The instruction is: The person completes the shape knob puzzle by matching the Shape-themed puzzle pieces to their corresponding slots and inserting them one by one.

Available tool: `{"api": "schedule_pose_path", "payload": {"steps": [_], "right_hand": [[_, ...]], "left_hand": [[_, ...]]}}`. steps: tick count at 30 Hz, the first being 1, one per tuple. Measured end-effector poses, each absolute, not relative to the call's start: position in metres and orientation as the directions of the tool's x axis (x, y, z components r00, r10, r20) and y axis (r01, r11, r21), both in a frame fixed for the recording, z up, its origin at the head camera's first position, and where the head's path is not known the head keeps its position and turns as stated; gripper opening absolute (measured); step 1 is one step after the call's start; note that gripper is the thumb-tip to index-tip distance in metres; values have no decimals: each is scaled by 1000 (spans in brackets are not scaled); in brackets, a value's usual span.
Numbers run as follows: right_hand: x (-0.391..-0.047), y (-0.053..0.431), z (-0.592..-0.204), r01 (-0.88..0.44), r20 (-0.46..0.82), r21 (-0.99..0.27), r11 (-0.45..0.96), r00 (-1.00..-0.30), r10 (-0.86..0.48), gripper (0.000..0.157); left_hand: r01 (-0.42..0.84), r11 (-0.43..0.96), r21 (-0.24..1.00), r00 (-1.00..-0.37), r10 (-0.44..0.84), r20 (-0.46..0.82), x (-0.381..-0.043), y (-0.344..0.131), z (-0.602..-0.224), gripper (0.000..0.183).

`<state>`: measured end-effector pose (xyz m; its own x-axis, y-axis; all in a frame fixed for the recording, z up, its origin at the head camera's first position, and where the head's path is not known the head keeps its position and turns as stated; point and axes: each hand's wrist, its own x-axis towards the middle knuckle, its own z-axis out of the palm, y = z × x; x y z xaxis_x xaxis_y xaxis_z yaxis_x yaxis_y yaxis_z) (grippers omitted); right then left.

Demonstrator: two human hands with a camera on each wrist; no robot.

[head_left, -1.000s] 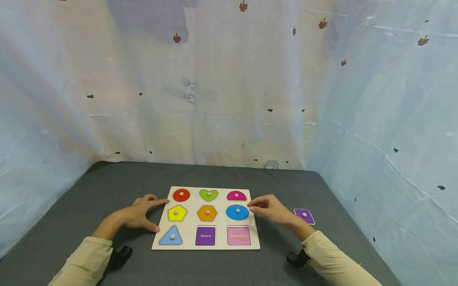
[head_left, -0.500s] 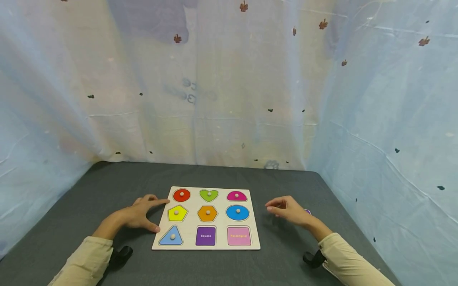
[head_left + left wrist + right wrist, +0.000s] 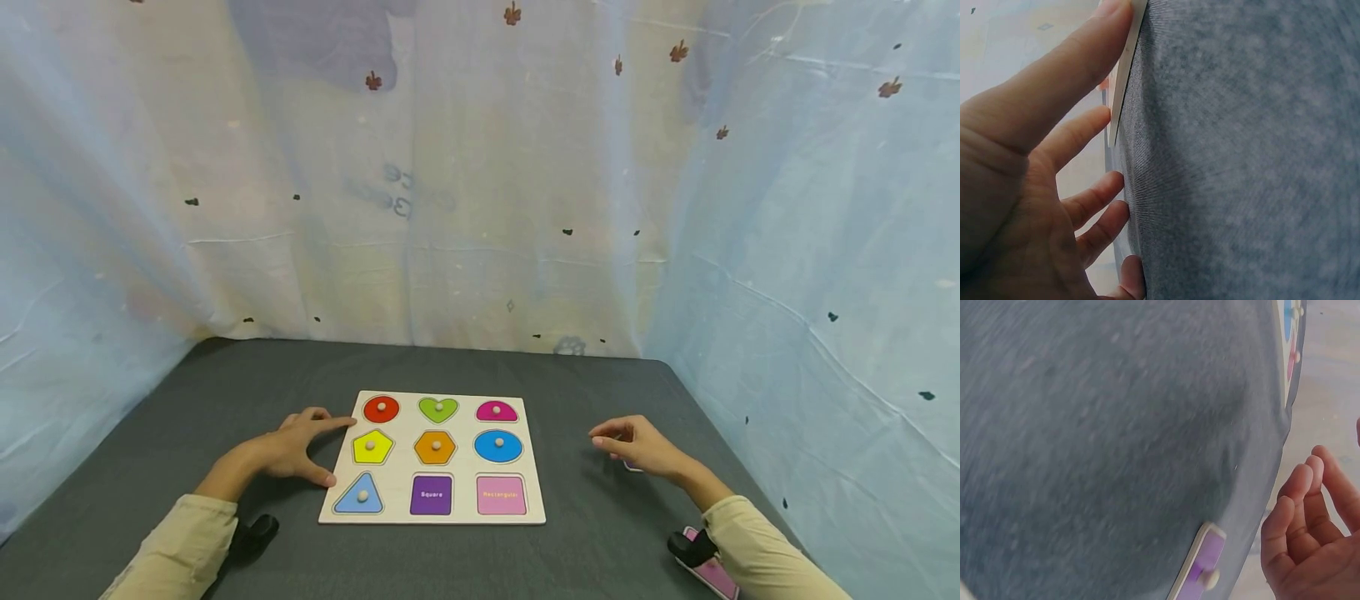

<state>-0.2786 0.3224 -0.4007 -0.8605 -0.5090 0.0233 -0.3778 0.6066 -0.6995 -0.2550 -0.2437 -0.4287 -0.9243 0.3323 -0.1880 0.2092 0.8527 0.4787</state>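
Observation:
A white shape-puzzle board (image 3: 403,452) lies on the table. Knobbed coloured pieces fill its two far rows, and a blue triangle (image 3: 352,500) sits at near left. Beside it are a purple recess marked Square (image 3: 431,507) and a pink one marked Rectangular (image 3: 501,506). My left hand (image 3: 288,450) touches the board's left edge with thumb and index finger spread apart. To the right of the board, my right hand (image 3: 645,447) hovers with loosely bent fingers, holding nothing. Under it lies a purple square piece (image 3: 1209,550) with a knob, mostly hidden in the head view.
A pink rectangular piece (image 3: 717,577) lies near the right wrist, partly covered by the black wrist strap (image 3: 692,547) and sleeve. Grey cloth covers the table (image 3: 592,550). Pale patterned curtains (image 3: 465,208) hang behind and at both sides.
My right hand has moved right from the blue oval on the board to above the purple square piece, now mostly covering it. The pink piece has come into view. My left hand stays put.

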Motion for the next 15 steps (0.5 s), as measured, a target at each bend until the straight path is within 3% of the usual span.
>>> {"api": "schedule_pose_path", "payload": {"steps": [15], "right_hand": [[-280,354,-401,-328,-16,-730,599,-869,-495,42]], "left_hand": [[207,854,477,-924,331,-191,-254,-244,-427,99]]}}
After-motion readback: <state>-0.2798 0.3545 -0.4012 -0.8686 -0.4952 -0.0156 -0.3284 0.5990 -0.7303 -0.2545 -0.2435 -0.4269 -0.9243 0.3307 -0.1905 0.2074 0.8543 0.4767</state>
